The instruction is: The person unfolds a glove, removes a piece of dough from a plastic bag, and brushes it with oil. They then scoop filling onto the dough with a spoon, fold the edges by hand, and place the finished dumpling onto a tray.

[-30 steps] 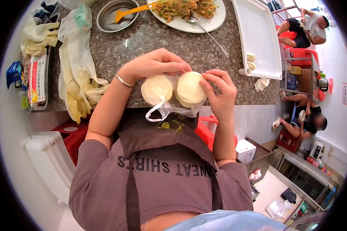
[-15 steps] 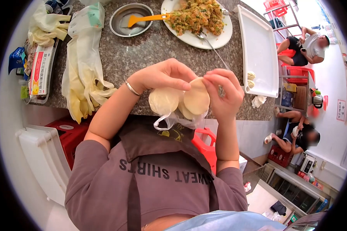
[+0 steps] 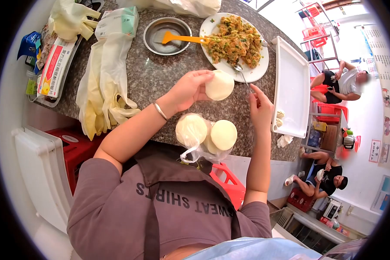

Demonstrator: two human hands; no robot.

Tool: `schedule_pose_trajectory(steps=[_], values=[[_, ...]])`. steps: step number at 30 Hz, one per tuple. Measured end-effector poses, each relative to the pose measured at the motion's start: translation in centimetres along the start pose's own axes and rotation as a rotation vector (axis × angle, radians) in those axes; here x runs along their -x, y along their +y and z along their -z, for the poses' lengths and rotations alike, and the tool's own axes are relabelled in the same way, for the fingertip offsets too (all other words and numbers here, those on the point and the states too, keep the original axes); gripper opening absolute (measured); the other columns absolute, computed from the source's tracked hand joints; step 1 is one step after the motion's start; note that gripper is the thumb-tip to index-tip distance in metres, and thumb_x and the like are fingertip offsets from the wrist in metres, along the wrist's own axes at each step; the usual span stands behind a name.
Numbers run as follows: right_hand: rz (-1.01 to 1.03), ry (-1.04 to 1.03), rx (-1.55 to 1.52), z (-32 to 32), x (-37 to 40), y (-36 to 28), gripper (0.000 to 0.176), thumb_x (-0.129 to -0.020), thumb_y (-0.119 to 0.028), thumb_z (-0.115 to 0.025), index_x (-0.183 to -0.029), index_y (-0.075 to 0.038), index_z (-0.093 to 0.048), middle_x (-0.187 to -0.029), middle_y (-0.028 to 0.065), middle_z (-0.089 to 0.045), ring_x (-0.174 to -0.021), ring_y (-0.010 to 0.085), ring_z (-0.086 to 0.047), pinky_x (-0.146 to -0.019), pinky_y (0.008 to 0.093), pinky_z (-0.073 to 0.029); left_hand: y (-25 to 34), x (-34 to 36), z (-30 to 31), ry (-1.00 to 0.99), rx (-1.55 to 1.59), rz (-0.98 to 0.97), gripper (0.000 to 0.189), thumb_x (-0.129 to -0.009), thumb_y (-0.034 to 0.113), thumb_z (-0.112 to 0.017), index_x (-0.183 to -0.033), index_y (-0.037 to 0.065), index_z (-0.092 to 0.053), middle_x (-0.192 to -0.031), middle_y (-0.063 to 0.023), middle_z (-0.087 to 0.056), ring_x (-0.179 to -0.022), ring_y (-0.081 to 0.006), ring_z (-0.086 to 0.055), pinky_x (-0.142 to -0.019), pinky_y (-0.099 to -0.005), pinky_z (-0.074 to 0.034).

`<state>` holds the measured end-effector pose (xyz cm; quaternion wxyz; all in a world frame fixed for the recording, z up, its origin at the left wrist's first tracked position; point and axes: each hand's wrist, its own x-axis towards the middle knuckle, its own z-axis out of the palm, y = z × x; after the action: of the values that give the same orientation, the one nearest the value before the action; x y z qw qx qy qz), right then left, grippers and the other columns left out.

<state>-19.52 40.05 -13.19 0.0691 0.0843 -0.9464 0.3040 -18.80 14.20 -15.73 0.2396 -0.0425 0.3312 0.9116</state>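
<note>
My left hand (image 3: pixel 187 92) pinches the edge of a single round dough wrapper (image 3: pixel 219 85), held above the counter. At the handle end of a metal spoon (image 3: pixel 244 79), the fingers of my right hand (image 3: pixel 260 106) are closed on it. The spoon's head rests in minced filling (image 3: pixel 235 41) with green bits, heaped on a white plate (image 3: pixel 261 71). Below my hands, more wrappers (image 3: pixel 224 135) lie in stacks, partly inside a clear plastic bag (image 3: pixel 198 151) near the counter edge.
A white tray (image 3: pixel 293 86) with a few folded dumplings (image 3: pixel 280 117) stands at right, beside a crumpled tissue (image 3: pixel 284 141). A metal bowl (image 3: pixel 154 48) with an orange brush (image 3: pixel 184 38) is behind. Pale gloves (image 3: pixel 102 86) lie left. Two people sit at far right.
My left hand has lifted one wrapper off the stack and carried it up towards the plate. My right hand has let go of the wrapper and moved to the spoon handle.
</note>
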Motion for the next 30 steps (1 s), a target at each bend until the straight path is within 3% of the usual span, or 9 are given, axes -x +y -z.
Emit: schedule_pose_trajectory(steps=[2, 6, 9, 13, 20, 25, 30], values=[[0.028, 0.096, -0.082, 0.1, 0.0, -0.7, 0.021, -0.088, -0.002, -0.063, -0.108, -0.004, -0.071, -0.073, 0.0075, -0.062, -0.060, 0.0120, -0.056, -0.058, 0.0266, -0.047, 0.0, -0.1, 0.3, 0.051, -0.004, 0.025, 0.027, -0.099, 0.018, -0.052, -0.119, 0.001, -0.057, -0.113, -0.0097, -0.066, -0.099, -0.0195, -0.068, -0.084, -0.0351, -0.057], [0.014, 0.044, -0.218, 0.0, -1.0, -2.7, 0.021, -0.088, -0.002, -0.062, -0.107, -0.003, -0.071, -0.073, 0.0040, -0.060, -0.057, 0.0060, -0.043, -0.052, 0.0236, -0.036, -0.6, -0.5, 0.9, 0.085, 0.039, 0.039, 0.029, -0.099, 0.015, -0.049, -0.123, -0.001, -0.054, -0.115, -0.0128, -0.065, -0.102, -0.0235, -0.067, -0.088, -0.0384, -0.056], [0.123, 0.038, -0.237, -1.8, -2.6, -3.4, 0.021, -0.088, -0.002, -0.063, -0.107, -0.002, -0.070, -0.073, 0.0042, -0.060, -0.057, 0.0061, -0.044, -0.053, 0.0234, -0.037, -0.8, -0.7, 0.9, 0.146, 0.088, 0.042, 0.030, -0.099, 0.014, -0.048, -0.125, -0.001, -0.052, -0.118, -0.0129, -0.064, -0.106, -0.0230, -0.066, -0.092, -0.0397, -0.056], [0.122, 0.057, -0.199, -3.3, -2.9, -2.6, 0.020, -0.088, -0.002, -0.062, -0.106, -0.002, -0.070, -0.073, 0.0059, -0.060, -0.058, 0.0073, -0.047, -0.055, 0.0235, -0.039, -0.4, -0.8, 1.6, 0.165, 0.156, -0.032, 0.033, -0.101, 0.011, -0.042, -0.131, -0.002, -0.046, -0.127, -0.0165, -0.058, -0.114, -0.0288, -0.062, -0.098, -0.0437, -0.051], [0.010, 0.034, -0.382, -4.2, -2.2, -1.2, 0.020, -0.091, -0.003, -0.061, -0.108, 0.000, -0.070, -0.075, 0.0003, -0.062, -0.061, 0.0038, -0.048, -0.055, 0.0214, -0.040, -0.3, -1.3, 1.2, 0.080, 0.196, -0.121, 0.038, -0.104, 0.020, -0.038, -0.136, 0.001, -0.041, -0.134, -0.0150, -0.053, -0.123, -0.0291, -0.055, -0.105, -0.0466, -0.043], [-0.054, -0.030, -0.488, -4.3, -0.2, -0.9, 0.020, -0.090, -0.002, -0.062, -0.109, -0.001, -0.071, -0.076, -0.0009, -0.062, -0.062, 0.0029, -0.047, -0.055, 0.0203, -0.038, 0.0, -1.1, 0.3, 0.006, 0.285, -0.088, 0.040, -0.105, 0.024, -0.037, -0.137, 0.001, -0.041, -0.137, -0.0146, -0.051, -0.126, -0.0279, -0.051, -0.108, -0.0450, -0.040], [0.049, -0.051, -0.408, -3.1, 0.9, -1.6, 0.021, -0.089, 0.000, -0.062, -0.108, -0.001, -0.071, -0.071, 0.0008, -0.058, -0.060, 0.0042, -0.046, -0.053, 0.0202, -0.037, 0.3, -0.9, 0.0, 0.033, 0.336, -0.130, 0.043, -0.104, 0.025, -0.038, -0.135, -0.005, -0.041, -0.137, -0.0164, -0.051, -0.127, -0.0275, -0.051, -0.110, -0.0417, -0.040]])
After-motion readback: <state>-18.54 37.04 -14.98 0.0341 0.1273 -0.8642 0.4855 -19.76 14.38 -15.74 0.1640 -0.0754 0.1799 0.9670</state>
